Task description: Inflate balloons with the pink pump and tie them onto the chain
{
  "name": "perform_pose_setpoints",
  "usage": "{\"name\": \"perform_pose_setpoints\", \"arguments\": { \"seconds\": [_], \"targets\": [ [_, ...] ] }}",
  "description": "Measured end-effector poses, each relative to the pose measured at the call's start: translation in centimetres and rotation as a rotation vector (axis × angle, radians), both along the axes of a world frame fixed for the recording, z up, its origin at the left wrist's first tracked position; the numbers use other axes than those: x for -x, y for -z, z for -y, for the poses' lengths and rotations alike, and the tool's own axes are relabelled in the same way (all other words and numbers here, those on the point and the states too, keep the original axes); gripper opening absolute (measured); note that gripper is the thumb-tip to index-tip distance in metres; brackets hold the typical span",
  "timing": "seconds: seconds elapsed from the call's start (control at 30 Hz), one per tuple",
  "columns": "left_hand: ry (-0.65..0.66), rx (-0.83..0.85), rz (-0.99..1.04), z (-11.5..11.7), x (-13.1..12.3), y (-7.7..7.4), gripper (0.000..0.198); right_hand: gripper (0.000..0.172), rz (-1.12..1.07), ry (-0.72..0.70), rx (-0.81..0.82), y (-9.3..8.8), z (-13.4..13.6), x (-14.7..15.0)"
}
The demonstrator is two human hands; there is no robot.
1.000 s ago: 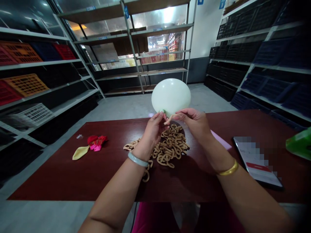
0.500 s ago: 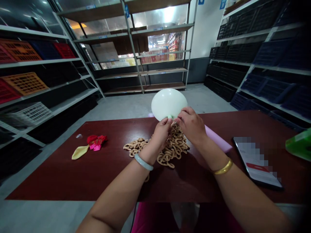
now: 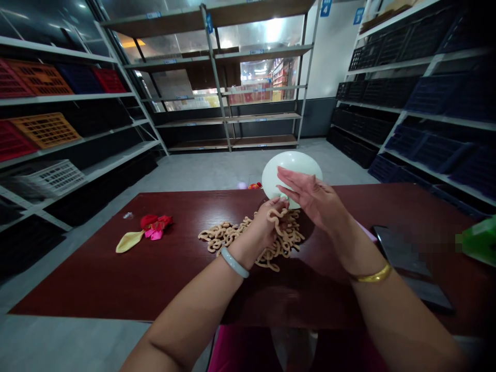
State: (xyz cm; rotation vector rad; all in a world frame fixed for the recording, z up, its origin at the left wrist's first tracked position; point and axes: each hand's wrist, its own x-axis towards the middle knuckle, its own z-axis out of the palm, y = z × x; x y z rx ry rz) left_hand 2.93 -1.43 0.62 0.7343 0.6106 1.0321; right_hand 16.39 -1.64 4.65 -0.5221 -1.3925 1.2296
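A pale mint balloon (image 3: 277, 164), blown up round, stands above the far side of the table. My left hand (image 3: 267, 222) pinches its neck, the fingers closed around it. A curly tan strand hangs at those fingers; whether they hold it too I cannot tell. My right hand (image 3: 315, 201) is raised at the balloon's right side, fingers stretched out flat, covering part of it. Whether it touches the balloon is unclear. Below both hands lies a heap of tan, ring-like curly pieces (image 3: 219, 236) on the dark red table (image 3: 155, 289).
At left lie a limp yellow balloon (image 3: 129, 241) and red and pink balloons (image 3: 155, 226). A phone (image 3: 411, 268) and a green packet (image 3: 480, 242) are at right, with a purple piece (image 3: 366, 231) partly behind my right arm. Shelves with crates (image 3: 50, 129) surround the table.
My right hand has let go of the balloon's neck and opened flat. The balloon and my left hand have shifted right. The phone's screen has gone dark.
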Motion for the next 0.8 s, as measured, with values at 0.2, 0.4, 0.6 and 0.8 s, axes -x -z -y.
{"name": "perform_pose_setpoints", "arguments": {
  "seconds": [0.2, 0.4, 0.6, 0.8],
  "targets": [
    [-0.192, -0.093, 0.054, -1.4, 2.0, -1.6, 0.029, 0.036, 0.686, 0.41, -0.165, 0.6, 0.3, 0.5],
    [-0.406, -0.315, -0.124, -1.7, 2.9, -2.4, 0.034, 0.02, 0.735, 0.212, 0.001, 3.1, 0.0, 3.4],
    [-0.49, -0.338, -0.233, -3.5, 4.1, -1.7, 0.034, 0.031, 0.329, -0.014, 0.163, -0.4, -0.6, 1.0],
    [-0.329, -0.261, -0.1, -2.8, 3.0, -1.4, 0.025, 0.039, 0.184, -0.15, 0.101, -4.4, -2.3, 5.0]
  ]
}}
